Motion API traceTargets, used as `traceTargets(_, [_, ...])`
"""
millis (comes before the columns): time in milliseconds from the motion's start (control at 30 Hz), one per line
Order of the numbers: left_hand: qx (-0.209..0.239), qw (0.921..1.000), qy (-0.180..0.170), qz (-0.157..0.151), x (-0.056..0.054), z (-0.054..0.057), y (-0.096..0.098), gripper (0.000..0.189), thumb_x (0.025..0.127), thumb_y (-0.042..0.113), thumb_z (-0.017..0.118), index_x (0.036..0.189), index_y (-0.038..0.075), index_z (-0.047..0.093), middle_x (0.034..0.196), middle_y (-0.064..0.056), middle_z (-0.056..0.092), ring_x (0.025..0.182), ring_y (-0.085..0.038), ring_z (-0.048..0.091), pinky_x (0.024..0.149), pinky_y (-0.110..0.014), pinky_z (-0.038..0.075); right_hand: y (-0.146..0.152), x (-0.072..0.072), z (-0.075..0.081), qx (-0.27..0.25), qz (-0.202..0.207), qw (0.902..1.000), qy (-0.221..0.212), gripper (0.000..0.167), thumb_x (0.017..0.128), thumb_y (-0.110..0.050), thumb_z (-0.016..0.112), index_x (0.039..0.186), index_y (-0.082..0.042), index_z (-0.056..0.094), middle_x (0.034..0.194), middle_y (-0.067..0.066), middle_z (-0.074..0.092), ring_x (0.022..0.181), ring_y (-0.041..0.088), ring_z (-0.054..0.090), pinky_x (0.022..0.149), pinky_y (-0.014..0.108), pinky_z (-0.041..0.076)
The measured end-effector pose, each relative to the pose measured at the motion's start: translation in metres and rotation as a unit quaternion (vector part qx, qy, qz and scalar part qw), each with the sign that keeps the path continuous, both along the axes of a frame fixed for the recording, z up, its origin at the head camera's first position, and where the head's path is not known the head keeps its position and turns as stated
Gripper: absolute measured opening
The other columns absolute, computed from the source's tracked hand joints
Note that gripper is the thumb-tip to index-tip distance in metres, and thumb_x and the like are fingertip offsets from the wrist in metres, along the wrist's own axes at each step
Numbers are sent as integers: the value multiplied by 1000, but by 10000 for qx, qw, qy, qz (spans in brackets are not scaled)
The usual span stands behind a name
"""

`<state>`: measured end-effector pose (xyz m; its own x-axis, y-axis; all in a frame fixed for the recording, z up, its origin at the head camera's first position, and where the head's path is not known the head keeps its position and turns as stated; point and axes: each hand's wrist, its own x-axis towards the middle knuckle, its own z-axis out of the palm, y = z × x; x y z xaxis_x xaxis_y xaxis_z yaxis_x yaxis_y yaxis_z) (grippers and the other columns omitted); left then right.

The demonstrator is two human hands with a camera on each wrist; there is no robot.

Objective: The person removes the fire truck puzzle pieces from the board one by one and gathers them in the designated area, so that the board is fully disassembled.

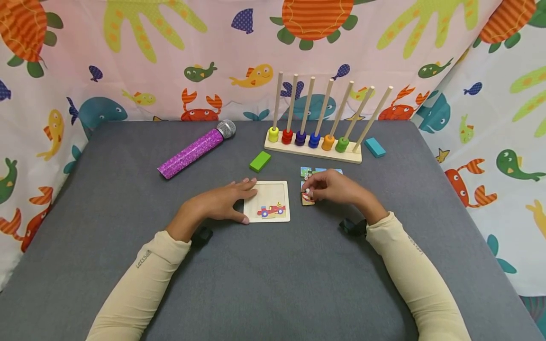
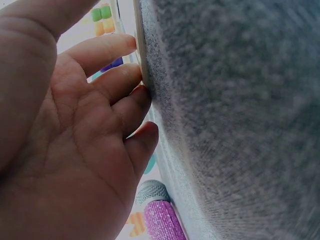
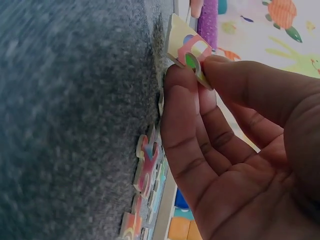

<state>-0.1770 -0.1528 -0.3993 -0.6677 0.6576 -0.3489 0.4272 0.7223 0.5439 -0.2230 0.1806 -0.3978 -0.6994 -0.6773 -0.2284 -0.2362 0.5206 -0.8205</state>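
Note:
My left hand (image 1: pixel 223 199) rests on the left side of a square wooden puzzle tray (image 1: pixel 266 189), its fingers fairly straight along the edge. In the tray's lower right, joined puzzle pieces (image 1: pixel 271 210) show a red and blue car. To the right of the tray, my right hand (image 1: pixel 334 187) pinches a puzzle piece (image 3: pixel 189 47) between thumb and fingertips; the right wrist view shows its pale corner and a pink, green and blue picture. Several loose puzzle pieces (image 3: pixel 147 162) lie on the table by that hand, partly hidden under it in the head view.
Behind the hands stands a wooden peg stand (image 1: pixel 313 148) with coloured rings on upright rods. A green block (image 1: pixel 260 161) lies in front of it, a blue block (image 1: pixel 375 147) at its right end. A glittery purple microphone (image 1: pixel 192 154) lies at the back left of the grey table (image 1: pixel 273 284).

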Motion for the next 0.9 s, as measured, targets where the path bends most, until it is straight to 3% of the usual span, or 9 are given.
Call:
traceTargets(533, [5,10000,12,-24,0,-3,0,83,86,34,75,152,9,31,162,-7,10,147,-26,5,116,-50,8,-2,2,-2,479,325,9956,740,14,88,1,68,102,-2,70,79,-1,61,71,13,52,63,27,45])
traceTargets(700, [19,10000,19,-44,-1,-3,0,83,87,34,74,152,9,31,162,-7,10,147,-25,5,116,-48,8,-2,2,1,554,198,9938,939,15,87,-1,69,102,-3,71,79,-1,62,71,14,53,62,28,45])
traceTargets(900, [38,10000,31,-54,-2,-1,0,83,86,34,75,152,8,32,161,-7,10,147,-25,5,116,-48,7,-5,4,8,647,69,9936,922,16,90,-3,67,105,-3,72,91,2,68,75,15,55,66,30,47])
